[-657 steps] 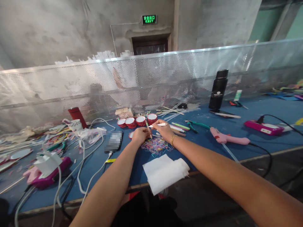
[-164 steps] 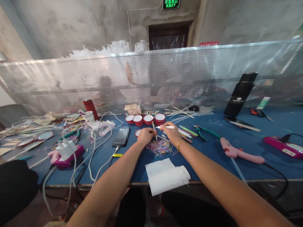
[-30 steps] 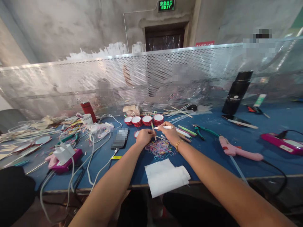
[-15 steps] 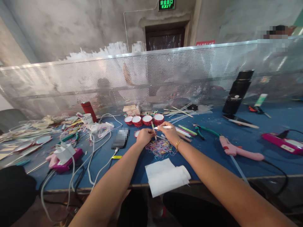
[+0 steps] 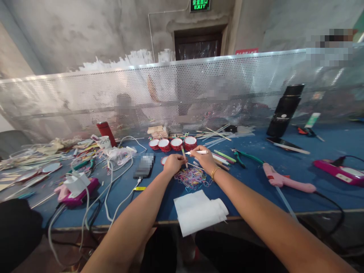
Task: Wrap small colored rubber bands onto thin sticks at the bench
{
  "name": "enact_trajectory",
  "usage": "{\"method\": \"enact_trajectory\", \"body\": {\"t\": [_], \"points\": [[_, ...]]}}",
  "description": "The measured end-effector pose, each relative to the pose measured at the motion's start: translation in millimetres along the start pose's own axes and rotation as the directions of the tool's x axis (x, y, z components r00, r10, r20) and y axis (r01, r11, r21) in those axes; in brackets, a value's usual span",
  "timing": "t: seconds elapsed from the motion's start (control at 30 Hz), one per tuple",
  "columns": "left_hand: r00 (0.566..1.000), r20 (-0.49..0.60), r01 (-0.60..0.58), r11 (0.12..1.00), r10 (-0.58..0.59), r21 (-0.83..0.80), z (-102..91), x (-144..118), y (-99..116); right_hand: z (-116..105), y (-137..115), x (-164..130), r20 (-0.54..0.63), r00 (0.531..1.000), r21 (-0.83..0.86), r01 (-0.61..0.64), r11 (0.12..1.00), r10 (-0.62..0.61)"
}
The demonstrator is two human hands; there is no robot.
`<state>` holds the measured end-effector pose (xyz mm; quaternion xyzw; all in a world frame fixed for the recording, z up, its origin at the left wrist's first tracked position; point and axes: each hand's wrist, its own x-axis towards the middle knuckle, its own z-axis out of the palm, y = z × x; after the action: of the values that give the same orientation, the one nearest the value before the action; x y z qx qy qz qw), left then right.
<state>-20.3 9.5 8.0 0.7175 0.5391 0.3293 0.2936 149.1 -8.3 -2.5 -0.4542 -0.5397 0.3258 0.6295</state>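
Beside loose rubber bands, my left fingers pinch a stick, seemingly coloured only partway, while my right fingers pinch a marker near it.

Over the table, a pen is just right of a stick, between a row of containers behind and a pile of bands in front. A phone lies left, a glue gun right.
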Motion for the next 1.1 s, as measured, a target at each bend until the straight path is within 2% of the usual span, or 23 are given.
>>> {"method": "enact_trajectory", "body": {"t": [0.2, 0.43, 0.7, 0.93, 1.1], "points": [[1.0, -0.004, 0.014, 1.0, -0.014, 0.006, -0.7, -1.7, 2.8, 1.8, -0.8, -1.3, 0.019, 0.998, -0.032, 0.059, 0.998, -0.059], [1.0, -0.006, 0.0, 1.0, 0.0, 0.024, -0.6, -1.1, 2.6, 3.1, -1.1, -0.8, 0.026, 0.997, -0.047, 0.069, 0.996, -0.068], [1.0, -0.006, 0.003, 1.0, -0.003, 0.0, -0.5, 0.5, 0.9, -2.1, 3.2, 2.5, -0.034, 0.999, 0.011, -0.017, 1.0, 0.018], [1.0, -0.013, -0.001, 1.0, 0.001, 0.003, -0.2, -0.3, 0.6, 2.6, -0.9, -0.9, 0.01, 0.998, -0.009, 0.063, 0.998, -0.063], [1.0, -0.01, -0.016, 1.0, 0.016, 0.011, 0.7, 2.8, -3.3, -0.5, 3.1, 2.3, 0.001, 0.999, -0.034, 0.036, 0.999, -0.036]]}}
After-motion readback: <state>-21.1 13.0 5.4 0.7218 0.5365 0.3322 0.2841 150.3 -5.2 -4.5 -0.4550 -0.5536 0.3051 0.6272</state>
